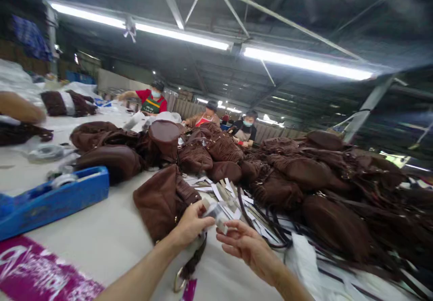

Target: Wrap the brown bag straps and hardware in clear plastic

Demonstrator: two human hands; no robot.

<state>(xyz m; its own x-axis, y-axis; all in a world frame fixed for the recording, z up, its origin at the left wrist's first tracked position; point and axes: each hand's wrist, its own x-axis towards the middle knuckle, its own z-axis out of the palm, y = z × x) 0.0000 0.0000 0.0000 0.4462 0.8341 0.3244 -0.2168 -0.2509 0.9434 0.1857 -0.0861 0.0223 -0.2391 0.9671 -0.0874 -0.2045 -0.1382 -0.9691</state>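
My left hand (192, 222) is closed in a pinch on a small, partly clear strip (215, 212) with pale ends; blur hides its exact kind. At the strip's lower right end, the thumb and forefinger of my right hand (245, 246) pinch it, the other fingers loosely curled. A brown bag (157, 199) lies on the table (118, 220) just beyond my left hand. Below my hands hangs a dark strap (196, 258) with a gold-coloured ring (178, 282) at its lower end. White and grey paper strips (230, 197) lie scattered past my fingers.
Brown bags (314, 175) are heaped across the back and right, with dark straps (270, 229) trailing. A blue tape dispenser (84, 188) stands at left, above a purple printed sheet (40, 274). Several co-workers, one in a red-sleeved top (154, 102), work beyond the heap.
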